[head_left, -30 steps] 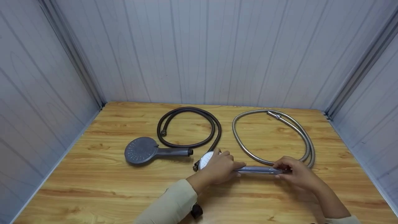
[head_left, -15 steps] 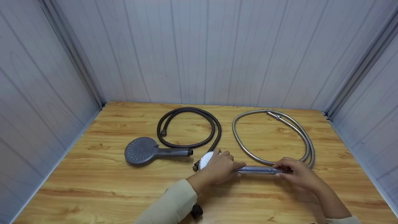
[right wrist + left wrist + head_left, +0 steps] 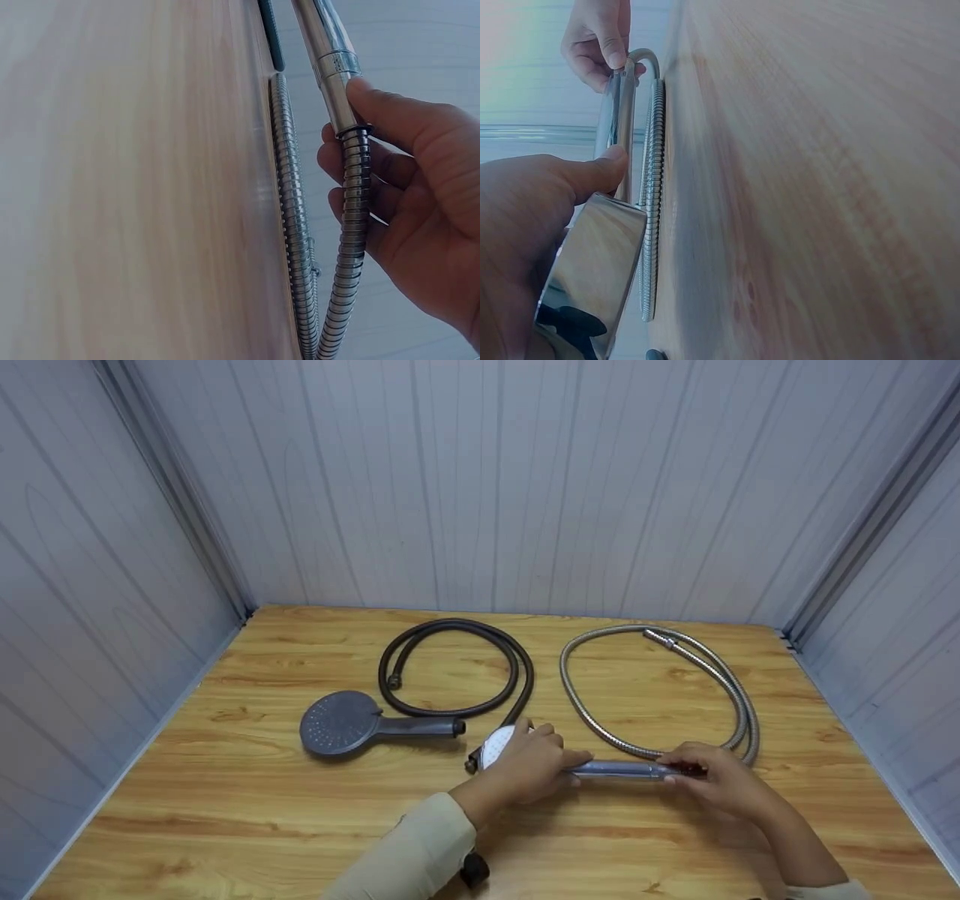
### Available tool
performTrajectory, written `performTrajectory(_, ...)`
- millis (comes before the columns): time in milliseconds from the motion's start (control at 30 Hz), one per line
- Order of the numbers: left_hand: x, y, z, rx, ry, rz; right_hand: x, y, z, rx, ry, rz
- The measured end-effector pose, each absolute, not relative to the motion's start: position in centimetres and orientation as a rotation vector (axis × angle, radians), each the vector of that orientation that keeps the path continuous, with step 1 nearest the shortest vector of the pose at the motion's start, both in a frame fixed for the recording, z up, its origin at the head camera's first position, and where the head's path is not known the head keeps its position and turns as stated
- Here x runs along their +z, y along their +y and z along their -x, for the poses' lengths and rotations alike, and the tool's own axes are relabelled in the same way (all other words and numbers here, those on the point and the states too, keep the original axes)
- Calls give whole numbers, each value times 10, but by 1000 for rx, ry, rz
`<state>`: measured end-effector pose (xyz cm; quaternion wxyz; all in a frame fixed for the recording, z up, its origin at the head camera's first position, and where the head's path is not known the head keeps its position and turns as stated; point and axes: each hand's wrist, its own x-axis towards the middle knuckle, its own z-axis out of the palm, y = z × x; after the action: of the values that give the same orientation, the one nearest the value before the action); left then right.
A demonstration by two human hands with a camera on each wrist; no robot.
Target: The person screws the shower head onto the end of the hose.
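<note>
Table (image 3: pixel 225 825) beneath silver showerhead (image 3: pixel 616 769) and hose (image 3: pixel 355 195)

"How does the handle (image 3: pixel 615 769) between the left fingers (image 3: pixel 549 733) and right fingers (image 3: pixel 337 160) look?"
"Smooth, glossy, like chromed metal. The hose (image 3: pixel 352 225) at the right ones is shiny, ribbed metal."
"And the grey shower head (image 3: pixel 340 724) beyond the left ones?"
"Rather matt, plastic-looking. The counter (image 3: pixel 300 825) under them shows smooth wood grain."
</note>
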<state>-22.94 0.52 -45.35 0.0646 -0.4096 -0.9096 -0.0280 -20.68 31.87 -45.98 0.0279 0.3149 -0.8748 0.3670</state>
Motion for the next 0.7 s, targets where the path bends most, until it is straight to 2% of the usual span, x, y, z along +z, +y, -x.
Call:
performTrajectory(300,-453,6,229,-96,-2781,1224,-461,318,205,1141,-2759,-838)
performTrajectory(700,-455,5,228,-38,-2726,1212,-460,317,206,1123,-2756,-838)
